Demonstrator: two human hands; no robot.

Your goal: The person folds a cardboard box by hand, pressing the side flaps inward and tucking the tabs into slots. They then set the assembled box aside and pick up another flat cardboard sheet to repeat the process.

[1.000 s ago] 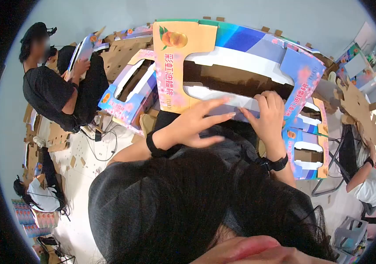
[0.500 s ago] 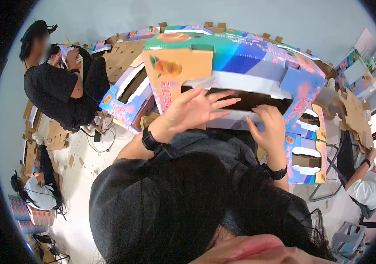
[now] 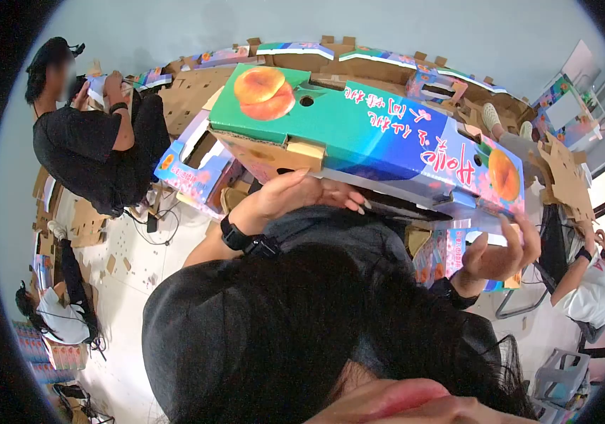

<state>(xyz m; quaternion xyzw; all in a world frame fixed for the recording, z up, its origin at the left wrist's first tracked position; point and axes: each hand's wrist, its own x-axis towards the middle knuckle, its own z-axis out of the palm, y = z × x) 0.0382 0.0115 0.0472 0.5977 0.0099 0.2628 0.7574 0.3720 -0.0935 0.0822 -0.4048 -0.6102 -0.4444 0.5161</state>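
Observation:
A printed cardboard fruit box (image 3: 380,138) is right in front of me, its green-and-blue peach panel tilted up toward me. Along the side nearest me a long dark opening shows beneath the panel's edge. My left hand (image 3: 306,196) lies palm up against the near left side, its fingers stretched out below the opening. At the near right corner, my right hand (image 3: 500,251) has its fingers bent and pressed on the box's edge. The box's underside and what supports it are hidden.
Another printed box (image 3: 200,166) stands to the left, and more boxes (image 3: 461,247) are low on the right. Flat brown cardboard (image 3: 193,99) lies behind. A person in black (image 3: 90,134) sits at left; a person in white (image 3: 592,290) is at right.
The box has tipped so its printed panel faces up and its opening is turned lower. My right hand moved right to the corner; my left hand moved down and left.

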